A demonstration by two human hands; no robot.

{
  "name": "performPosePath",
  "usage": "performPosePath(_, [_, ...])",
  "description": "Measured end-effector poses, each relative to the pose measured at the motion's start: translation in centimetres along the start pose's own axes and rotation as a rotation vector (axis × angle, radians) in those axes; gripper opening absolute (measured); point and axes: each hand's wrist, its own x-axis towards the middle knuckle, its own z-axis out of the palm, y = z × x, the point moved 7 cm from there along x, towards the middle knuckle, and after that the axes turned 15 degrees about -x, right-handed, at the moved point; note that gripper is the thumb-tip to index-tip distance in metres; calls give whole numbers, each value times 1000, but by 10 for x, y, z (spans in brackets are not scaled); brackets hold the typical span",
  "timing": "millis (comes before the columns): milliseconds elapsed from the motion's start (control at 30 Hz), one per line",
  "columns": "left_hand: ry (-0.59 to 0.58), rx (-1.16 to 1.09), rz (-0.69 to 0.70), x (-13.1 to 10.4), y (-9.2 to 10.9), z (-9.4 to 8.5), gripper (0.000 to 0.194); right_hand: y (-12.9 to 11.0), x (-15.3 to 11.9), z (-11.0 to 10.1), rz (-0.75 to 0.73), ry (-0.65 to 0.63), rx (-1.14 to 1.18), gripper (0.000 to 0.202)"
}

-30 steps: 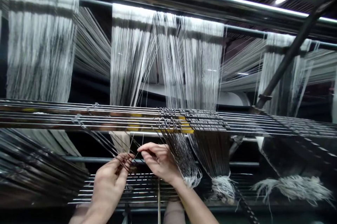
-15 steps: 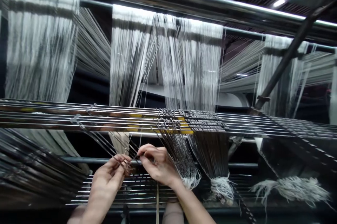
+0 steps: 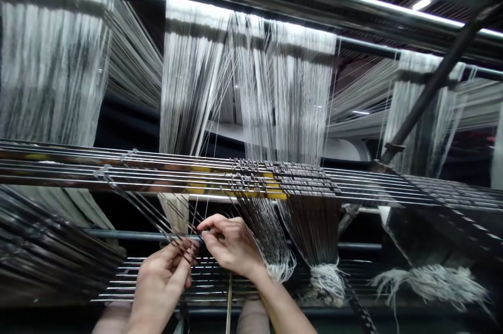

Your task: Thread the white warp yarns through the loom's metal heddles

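Thin dark metal heddle wires (image 3: 157, 219) slant down-right from the horizontal steel heddle rails (image 3: 118, 171) – long axis diagonal, lower ends at both hands' fingertips. Left hand (image 3: 161, 281), below the rails, pinches these ends; right hand (image 3: 228, 245), just right of it, pinches a fine white thread (image 3: 214, 156) dropping across the rails.

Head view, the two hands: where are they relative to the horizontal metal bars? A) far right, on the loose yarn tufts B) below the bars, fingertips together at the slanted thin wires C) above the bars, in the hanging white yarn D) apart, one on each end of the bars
B: the left hand and right hand meet under the horizontal metal bars, pinching at the slanted thin wires.
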Motion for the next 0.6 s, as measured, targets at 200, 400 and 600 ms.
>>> performPosePath(200, [79,118,255,-6,21,-7,30,-4,4,4,1,-33,-43,10])
performPosePath(400, [-119,-178,-253,0,-22,2,52,-6,-4,-4,-141,104,130,18])
performPosePath(600, [33,261,330,-15,31,-1,33,-9,3,5,-79,-37,-14,10])
